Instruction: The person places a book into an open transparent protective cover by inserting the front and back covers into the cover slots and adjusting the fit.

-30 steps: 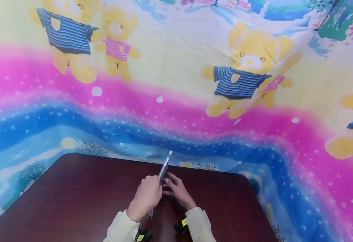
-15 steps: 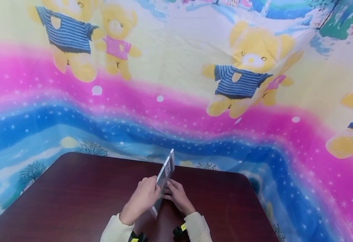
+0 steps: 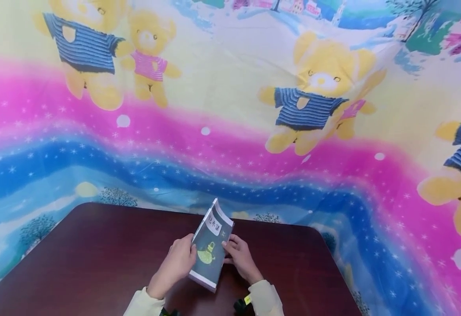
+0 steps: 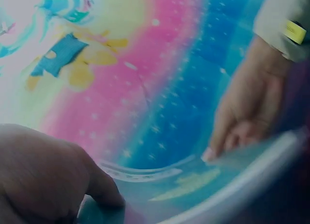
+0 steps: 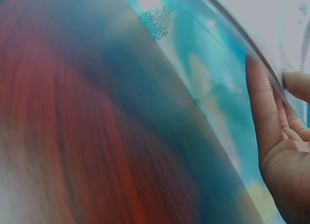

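Note:
A book with a grey-green cover, white bands and a yellow-green drawing is held tilted above the table. My left hand grips its left edge, thumb on the front cover. On the opposite edge, my right hand pinches the book, thumb in front and fingers behind. In the left wrist view the cover looks bowed and blurred between my left hand and my right hand. The right wrist view shows the book's thin edge between thumb and fingers of my right hand.
The dark reddish-brown table lies beneath both hands. Behind it hangs a colourful cloth printed with teddy bears and snowflakes, close to the table's far edge. A black strap device is at the right wrist.
The book has turned from nearly edge-on so that its front cover faces me. My left hand has shifted left and toward me; my right hand has moved slightly right and still holds the other edge.

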Available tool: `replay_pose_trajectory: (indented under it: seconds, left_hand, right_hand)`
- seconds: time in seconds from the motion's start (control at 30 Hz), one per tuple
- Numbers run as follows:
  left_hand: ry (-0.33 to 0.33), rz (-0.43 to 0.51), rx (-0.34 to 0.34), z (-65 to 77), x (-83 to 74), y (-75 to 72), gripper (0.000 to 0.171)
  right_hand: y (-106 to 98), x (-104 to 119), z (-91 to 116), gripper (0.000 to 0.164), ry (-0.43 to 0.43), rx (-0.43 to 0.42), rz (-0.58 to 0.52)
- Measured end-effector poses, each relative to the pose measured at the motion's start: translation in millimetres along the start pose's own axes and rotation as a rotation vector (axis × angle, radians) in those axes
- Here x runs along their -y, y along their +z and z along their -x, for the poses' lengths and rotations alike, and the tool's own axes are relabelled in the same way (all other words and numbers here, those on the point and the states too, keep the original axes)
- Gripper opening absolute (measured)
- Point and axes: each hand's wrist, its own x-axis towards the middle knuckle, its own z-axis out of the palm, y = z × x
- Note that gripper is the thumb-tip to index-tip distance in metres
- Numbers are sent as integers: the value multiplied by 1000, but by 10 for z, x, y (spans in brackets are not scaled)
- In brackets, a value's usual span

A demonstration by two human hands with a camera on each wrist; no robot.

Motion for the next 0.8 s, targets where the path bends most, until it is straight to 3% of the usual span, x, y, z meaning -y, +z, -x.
replay_pose_trajectory:
  seconds: [0.13,0.3,0.8]
  left_hand:
    - [-31,-55,-79,10,144,91,19]
    - [-18,-120,-156,-11,302,184,16]
    - [-72,-37,-140,-39,473,391,24]
  right_hand:
    - [-104,17,45,41,10,-27,65]
    - [-207,50,60,42,1,-40,121]
    - [-262,186,33,38,-34,-163,287]
